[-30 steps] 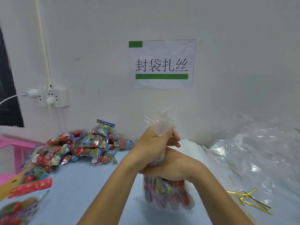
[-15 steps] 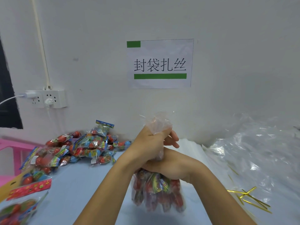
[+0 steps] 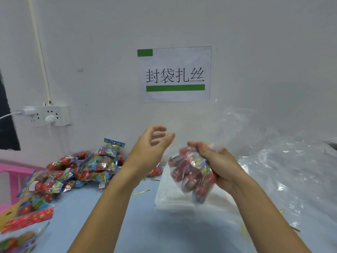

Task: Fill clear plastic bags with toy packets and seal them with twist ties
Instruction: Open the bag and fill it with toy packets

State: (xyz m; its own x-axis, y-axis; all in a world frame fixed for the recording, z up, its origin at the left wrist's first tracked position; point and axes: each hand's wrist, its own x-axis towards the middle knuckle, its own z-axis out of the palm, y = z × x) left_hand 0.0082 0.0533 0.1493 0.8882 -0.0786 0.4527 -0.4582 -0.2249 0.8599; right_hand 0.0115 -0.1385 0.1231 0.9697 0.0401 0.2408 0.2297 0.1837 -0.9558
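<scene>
The right hand [image 3: 221, 167] has the filled bag [image 3: 193, 177] by its neck, fingers curled tight around the bunched plastic; the bag hangs tilted off to the left of that hand, up off the table [image 3: 87, 212], and it's stuffed with red toy packets; the loose clear top of it flares up and out above the fist, pretty blurry so I can't make out much there.

The left hand [image 3: 150, 149] isn't holding anything; it's up in the air just left of the bag, palm turned in, fingers spread and loosely bent, thumb pointing toward the other hand; there's a clear gap between it and the bag.

Right under the bag there's a flat stack of clear bags [image 3: 175, 198] lying on the blue table; off to the right a big crumpled heap of clear plastic [image 3: 284, 170] is piled up against the wall.

On the left there's a pile of toy packets [image 3: 82, 170], red and blue stuff in crinkly wrappers, pushed back toward the wall; a few more packets [image 3: 25, 220] sit nearer at the bottom left corner.

A gold twist tie [image 3: 141, 192] lies on the table between the pile and the stack of bags.

On the wall there's a paper sign [image 3: 175, 73] with green bars and black characters; left of it a white power socket [image 3: 47, 115] with plugs in it.
</scene>
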